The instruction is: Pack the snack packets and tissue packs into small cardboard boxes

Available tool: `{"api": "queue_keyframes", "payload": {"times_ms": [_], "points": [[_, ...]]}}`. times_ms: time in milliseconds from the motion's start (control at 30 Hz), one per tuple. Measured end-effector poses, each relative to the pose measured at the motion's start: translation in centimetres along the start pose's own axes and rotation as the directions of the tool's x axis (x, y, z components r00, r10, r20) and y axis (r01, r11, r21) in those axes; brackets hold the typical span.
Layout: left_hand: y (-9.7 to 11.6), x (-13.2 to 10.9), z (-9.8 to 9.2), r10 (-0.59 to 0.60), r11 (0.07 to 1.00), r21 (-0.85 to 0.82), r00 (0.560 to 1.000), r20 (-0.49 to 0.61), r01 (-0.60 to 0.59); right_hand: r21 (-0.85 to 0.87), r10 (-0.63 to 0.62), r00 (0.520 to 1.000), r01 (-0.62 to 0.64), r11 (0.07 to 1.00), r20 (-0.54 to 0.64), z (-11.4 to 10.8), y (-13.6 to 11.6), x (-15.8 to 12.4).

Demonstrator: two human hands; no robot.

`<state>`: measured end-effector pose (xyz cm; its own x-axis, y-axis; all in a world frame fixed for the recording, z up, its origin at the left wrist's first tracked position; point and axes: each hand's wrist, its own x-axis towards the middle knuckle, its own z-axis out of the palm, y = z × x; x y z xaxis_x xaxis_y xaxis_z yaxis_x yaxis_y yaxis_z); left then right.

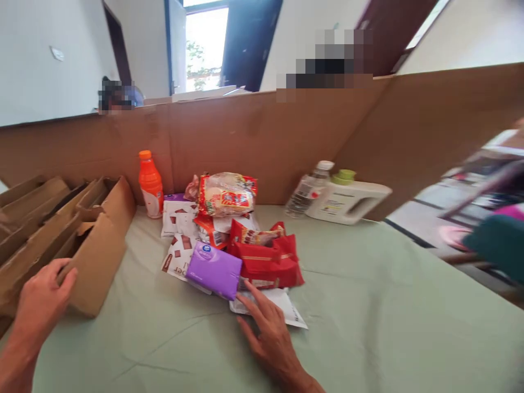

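My left hand [46, 297] grips the front wall of a divided cardboard box [100, 256], with the thumb outside and the fingers over the rim. My right hand [268, 327] has its fingers spread, its fingertips at the lower right corner of a purple tissue pack [215, 269]. Partly under that hand lies a white packet [286, 307]. Red snack bags [268, 262] sit right behind the fingers. Brown-and-white packets [180, 254] stick out from beneath the tissue pack on its left. A clear bag with red print [228, 195] tops the back of the pile.
An orange bottle [150, 183] stands left of the pile. At the back right, a clear plastic bottle [307, 191] leans by a white jug with a green cap [346, 199]. A cardboard wall [229, 142] borders the green-covered table [339, 327]. People are partly visible beyond it.
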<state>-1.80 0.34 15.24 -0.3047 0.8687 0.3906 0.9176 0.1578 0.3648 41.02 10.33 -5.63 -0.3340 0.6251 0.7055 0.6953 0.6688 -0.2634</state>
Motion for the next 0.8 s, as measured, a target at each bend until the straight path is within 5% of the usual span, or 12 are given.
{"api": "queue_keyframes", "payload": {"times_ms": [133,267,433,533,633,800], "points": [[1.4,-4.6,-3.1,0.106,0.993,0.053,0.990,-0.090,-0.101,0.030,-0.017,1.000,0.017,0.999,-0.010,0.0,0.3,-0.4],[3.6,-9.1,-5.3,0.385,0.921,-0.087,0.920,0.068,-0.379,0.115,0.001,0.999,0.003,0.993,-0.041,-1.1,-0.3,0.3],[5.8,-12.0,-5.1,0.466,0.877,-0.209,0.872,0.151,-0.433,0.342,0.056,0.998,-0.054,0.938,0.005,-4.8,-2.5,1.4],[4.0,-13.2,-4.6,0.374,0.925,-0.147,0.910,0.181,-0.351,0.495,-0.011,0.963,-0.128,0.859,0.268,-7.0,-4.1,1.4],[0.9,-14.4,-3.5,0.172,0.982,-0.110,0.971,0.165,-0.155,0.572,-0.142,0.852,-0.207,0.794,0.505,-7.5,-5.3,0.9],[-2.5,-15.4,0.7,-0.087,0.956,-0.242,0.949,0.303,0.165,0.599,-0.239,0.769,-0.222,0.770,0.593,-3.8,-7.2,0.8]]}}
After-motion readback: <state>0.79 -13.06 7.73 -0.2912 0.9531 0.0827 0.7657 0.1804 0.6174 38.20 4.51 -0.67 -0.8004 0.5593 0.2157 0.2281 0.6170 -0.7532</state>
